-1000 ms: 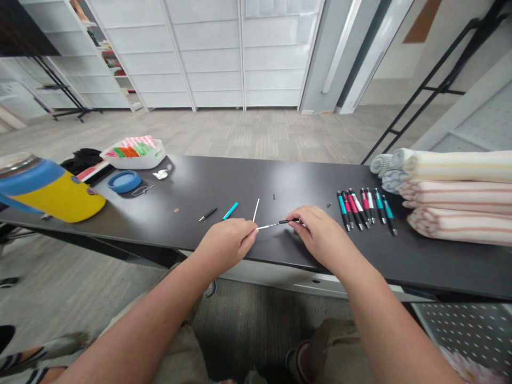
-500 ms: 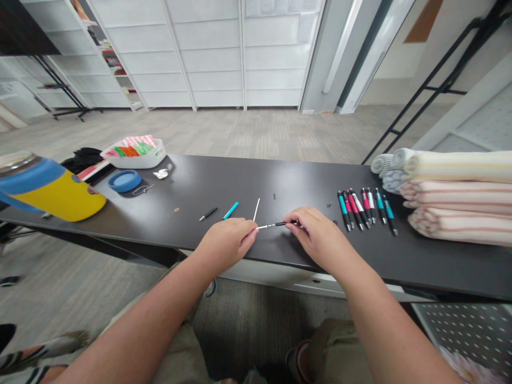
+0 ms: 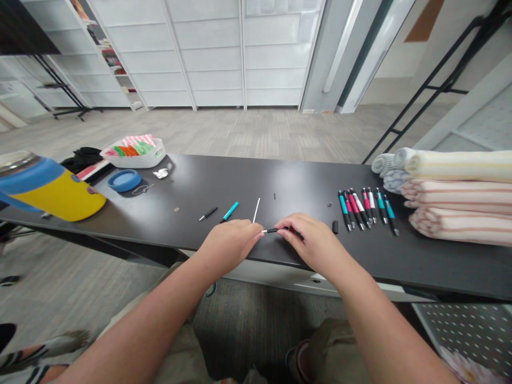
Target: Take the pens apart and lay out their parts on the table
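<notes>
My left hand (image 3: 230, 245) pinches the white end of a thin pen refill (image 3: 267, 231) just above the black table (image 3: 224, 176). My right hand (image 3: 312, 240) is closed on a black pen part (image 3: 280, 230) that sits over the refill's other end. The two hands are close together near the table's front edge. On the table lie a loose white refill (image 3: 256, 209), a teal pen barrel (image 3: 230, 211), a small black pen tip (image 3: 208, 214) and a short black piece (image 3: 335, 226).
A row of several assembled pens (image 3: 366, 207) lies to the right, beside a stack of rolled and folded towels (image 3: 452, 186). Far left are a yellow and blue bottle (image 3: 48, 189), a blue lid (image 3: 124, 180) and a white basket (image 3: 136, 149).
My right hand has slid left along the refill towards my left hand, so less white refill shows. A short black piece now lies uncovered to the right of my right hand.
</notes>
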Tool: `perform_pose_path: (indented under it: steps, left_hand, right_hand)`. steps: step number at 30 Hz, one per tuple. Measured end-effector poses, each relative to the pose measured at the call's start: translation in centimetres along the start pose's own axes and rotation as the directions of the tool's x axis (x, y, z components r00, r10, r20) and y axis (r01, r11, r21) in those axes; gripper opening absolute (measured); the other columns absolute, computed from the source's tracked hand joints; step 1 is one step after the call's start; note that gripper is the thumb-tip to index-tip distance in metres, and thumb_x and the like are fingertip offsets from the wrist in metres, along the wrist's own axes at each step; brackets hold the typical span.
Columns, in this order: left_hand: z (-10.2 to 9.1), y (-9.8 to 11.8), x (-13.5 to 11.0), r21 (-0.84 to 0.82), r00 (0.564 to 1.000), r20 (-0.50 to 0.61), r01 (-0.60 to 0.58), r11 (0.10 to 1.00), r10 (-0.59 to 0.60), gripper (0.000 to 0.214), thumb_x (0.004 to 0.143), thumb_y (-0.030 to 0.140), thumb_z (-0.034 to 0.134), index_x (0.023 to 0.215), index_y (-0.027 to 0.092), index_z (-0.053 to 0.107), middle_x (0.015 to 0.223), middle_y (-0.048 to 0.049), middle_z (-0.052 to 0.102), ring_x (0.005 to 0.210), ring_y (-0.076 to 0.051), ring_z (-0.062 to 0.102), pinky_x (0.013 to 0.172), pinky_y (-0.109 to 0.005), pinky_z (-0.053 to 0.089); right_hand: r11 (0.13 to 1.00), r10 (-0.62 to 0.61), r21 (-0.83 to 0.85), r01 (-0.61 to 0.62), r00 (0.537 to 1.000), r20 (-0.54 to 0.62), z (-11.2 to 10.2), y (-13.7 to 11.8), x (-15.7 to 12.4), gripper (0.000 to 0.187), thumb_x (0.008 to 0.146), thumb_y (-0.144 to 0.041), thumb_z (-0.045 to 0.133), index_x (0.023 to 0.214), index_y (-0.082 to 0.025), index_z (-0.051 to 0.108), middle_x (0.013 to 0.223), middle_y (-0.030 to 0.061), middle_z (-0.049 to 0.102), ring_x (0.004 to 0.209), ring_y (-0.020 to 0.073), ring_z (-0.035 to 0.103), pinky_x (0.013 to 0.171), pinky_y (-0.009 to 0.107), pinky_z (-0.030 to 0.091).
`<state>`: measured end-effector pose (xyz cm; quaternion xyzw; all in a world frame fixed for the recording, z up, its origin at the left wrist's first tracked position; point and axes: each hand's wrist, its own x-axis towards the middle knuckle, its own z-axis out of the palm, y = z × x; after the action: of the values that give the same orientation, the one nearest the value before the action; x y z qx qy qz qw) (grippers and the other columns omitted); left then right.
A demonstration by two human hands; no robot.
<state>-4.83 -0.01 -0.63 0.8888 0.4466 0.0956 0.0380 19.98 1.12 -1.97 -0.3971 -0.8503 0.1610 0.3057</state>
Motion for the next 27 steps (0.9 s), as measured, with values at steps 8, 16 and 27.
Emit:
perform_pose_path:
  steps: [8,16,27]
  left_hand:
    - [0.6,-0.2,0.2,-0.021,1.000,-0.006,0.009,1.000,-0.009,0.026,0.110,0.032,0.044,0.109,0.021,0.068,0.095,-0.0051,0.073,0.094,-0.021,0.070,0.083,-0.031,0.052]
    - [1.1,-0.3,0.5,-0.066,1.000,-0.023,0.001,0.998,-0.002,0.025,0.110,0.032,0.046,0.113,0.020,0.067,0.103,-0.0066,0.075,0.098,-0.022,0.072,0.087,-0.033,0.053]
    - [1.1,0.0,0.6,-0.077,1.000,-0.004,-0.009,0.997,0.008,0.027,0.110,0.034,0.046,0.114,0.018,0.067,0.103,-0.0074,0.075,0.098,-0.025,0.071,0.088,-0.036,0.054]
  right_hand:
    - [0.999,0.003,0.041,-0.002,1.000,-0.004,0.7,0.3,0.1,0.009,0.103,-0.023,0.061,0.106,-0.023,0.069,0.104,0.0059,0.077,0.097,0.0209,0.072,0.089,0.035,0.057]
    - [0.995,0.063,0.077,-0.062,0.998,-0.016,0.5,0.3,0.2,0.010,0.099,-0.026,0.067,0.106,-0.024,0.073,0.103,0.0043,0.079,0.092,0.0206,0.074,0.085,0.034,0.057]
    - [0.982,0.119,0.150,-0.115,0.993,-0.017,0.7,0.1,0.2,0.010,0.093,-0.023,0.075,0.102,-0.024,0.075,0.089,0.0000,0.077,0.077,0.0166,0.071,0.075,0.030,0.054]
